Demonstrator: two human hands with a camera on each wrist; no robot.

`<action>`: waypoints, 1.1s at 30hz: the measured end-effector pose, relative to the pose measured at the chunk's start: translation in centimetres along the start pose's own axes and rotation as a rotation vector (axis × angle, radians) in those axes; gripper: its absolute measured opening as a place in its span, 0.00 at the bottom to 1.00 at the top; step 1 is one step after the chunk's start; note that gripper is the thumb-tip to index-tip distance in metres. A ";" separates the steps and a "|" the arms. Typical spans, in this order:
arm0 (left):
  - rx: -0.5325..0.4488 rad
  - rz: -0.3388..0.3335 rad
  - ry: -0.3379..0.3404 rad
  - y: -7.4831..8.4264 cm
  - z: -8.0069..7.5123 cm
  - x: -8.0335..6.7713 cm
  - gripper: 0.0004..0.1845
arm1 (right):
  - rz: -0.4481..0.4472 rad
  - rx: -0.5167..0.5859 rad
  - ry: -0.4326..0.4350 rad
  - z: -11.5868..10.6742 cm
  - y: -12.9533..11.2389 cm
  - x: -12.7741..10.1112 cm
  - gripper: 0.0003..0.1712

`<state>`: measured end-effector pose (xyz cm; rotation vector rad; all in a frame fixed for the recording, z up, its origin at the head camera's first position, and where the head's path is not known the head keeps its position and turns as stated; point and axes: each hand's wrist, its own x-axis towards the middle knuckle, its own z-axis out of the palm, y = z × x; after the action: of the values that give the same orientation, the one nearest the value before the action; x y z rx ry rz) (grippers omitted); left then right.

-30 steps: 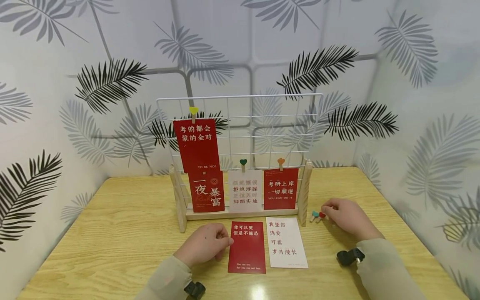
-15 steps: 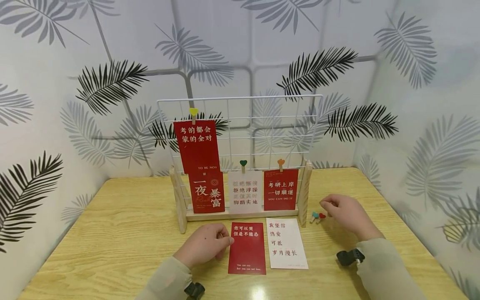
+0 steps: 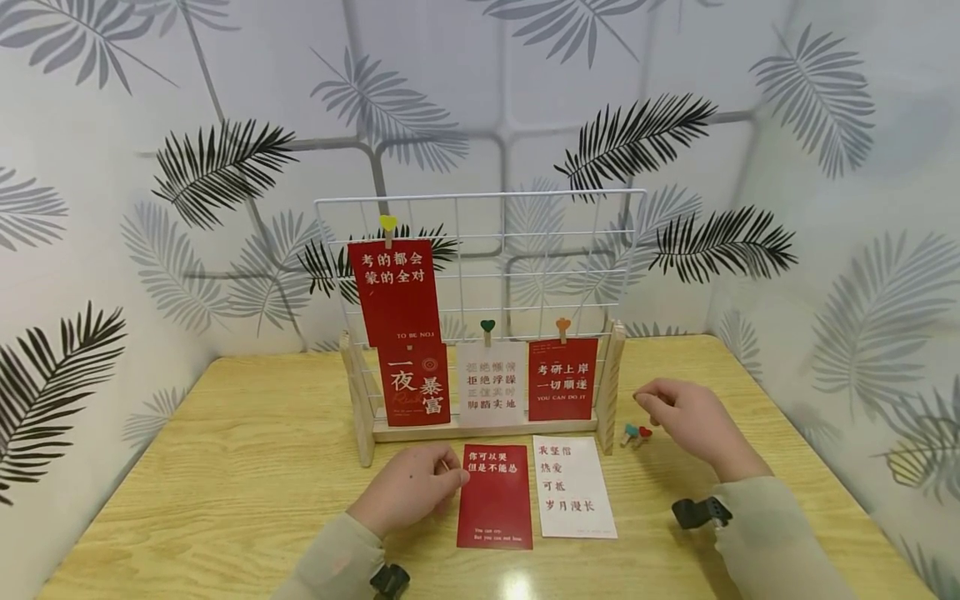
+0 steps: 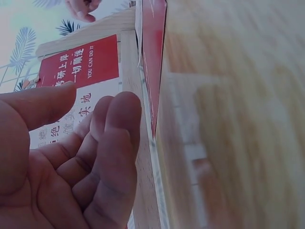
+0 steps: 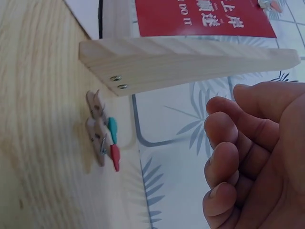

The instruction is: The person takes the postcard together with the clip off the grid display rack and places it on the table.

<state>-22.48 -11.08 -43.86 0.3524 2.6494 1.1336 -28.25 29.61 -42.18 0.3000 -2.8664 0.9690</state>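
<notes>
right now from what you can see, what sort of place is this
Probably a small indoor work corner, at home or in a studio; I can't tell which. A wood-grain table meets leaf-patterned walls, and a wire rack on it displays clipped-up cards.

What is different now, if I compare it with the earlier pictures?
The right hand has moved up and slightly left in the head view, away from the red clip, where its fingertips were; it now holds nothing. The left hand stays beside the nearest red card. That card, both loose clips and the rack look unchanged.
</notes>
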 end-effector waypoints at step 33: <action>-0.056 0.067 0.098 1.0 -1.4 -0.2 0.07 | -0.151 0.103 0.091 0.4 -6.6 -1.1 0.15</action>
<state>-22.58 -11.42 -42.11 0.3870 2.7014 1.2741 -25.71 24.40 -38.75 0.4611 -2.6731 1.0732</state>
